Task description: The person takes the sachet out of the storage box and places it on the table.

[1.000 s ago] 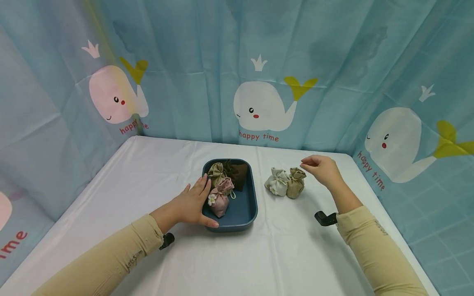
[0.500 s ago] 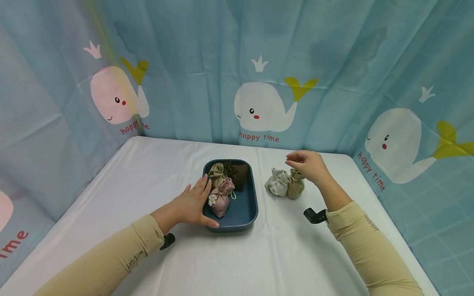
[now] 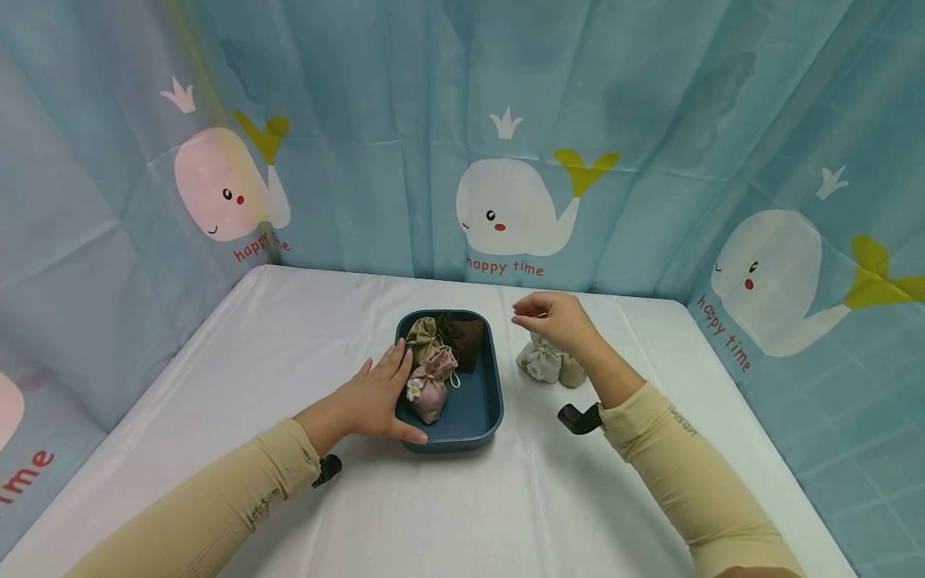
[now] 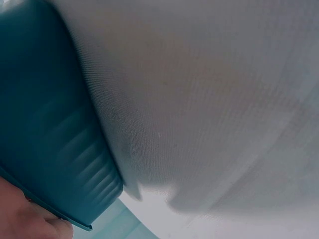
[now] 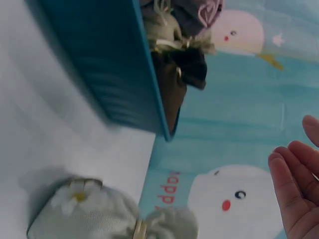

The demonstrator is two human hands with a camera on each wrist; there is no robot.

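My left hand [image 3: 364, 403] rests on the left rim of a dark blue bin [image 3: 498, 393], fingers spread and thumb at the near corner. Inside the bin lie a pink drawstring pouch [image 3: 431, 396] with a flower, a khaki pouch [image 3: 423, 331] and a dark brown pouch [image 3: 470, 347]. Above the table, right of the bin, my right hand [image 3: 562, 325] hovers with loosely bent fingers. The right wrist view shows a gap between thumb and fingers [image 5: 294, 184], nothing held. Below it stand a white flowered pouch [image 3: 538, 363] and another khaki pouch [image 3: 572, 372], partly hidden by the hand.
A white cloth [image 3: 462, 514] covers the table. Blue curtains [image 3: 376, 160] printed with whales enclose the back and both sides. A black wrist camera mount [image 3: 580, 419] sticks out beneath the right wrist, another [image 3: 328, 470] beneath the left.
My right hand has moved left, from right of the two pouches on the cloth to above them, closer to the bin. The left hand, bin and pouches have stayed in place.
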